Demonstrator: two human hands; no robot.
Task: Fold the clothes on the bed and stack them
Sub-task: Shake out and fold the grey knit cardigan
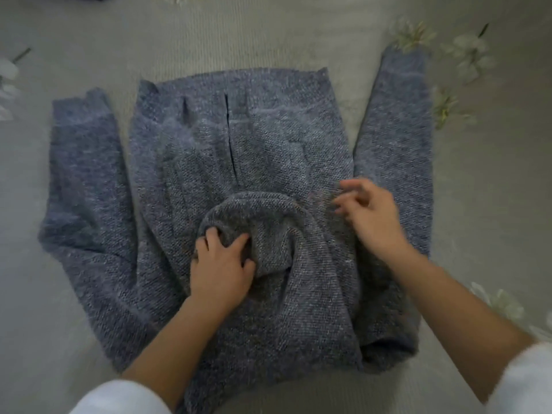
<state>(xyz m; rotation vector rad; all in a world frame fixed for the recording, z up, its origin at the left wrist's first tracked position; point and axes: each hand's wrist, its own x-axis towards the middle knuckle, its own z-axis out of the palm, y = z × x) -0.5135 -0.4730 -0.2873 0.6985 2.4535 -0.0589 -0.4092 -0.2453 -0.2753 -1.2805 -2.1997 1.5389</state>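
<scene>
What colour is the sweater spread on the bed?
Heathered blue-grey knit sweater, flecked with lighter threads; the head view shows it.

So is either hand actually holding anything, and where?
The left hand grips the blue-grey knitted sweater by its rolled neck; the blurred right hand seems to hold nothing.

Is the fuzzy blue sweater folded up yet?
Not yet. The sweater lies spread on the bed, both sleeves out to the sides; the left hand grips only its neck.

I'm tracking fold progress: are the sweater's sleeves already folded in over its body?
No, the sweater has both sleeves lying spread out on the bedspread, one on either side of its body.
</scene>
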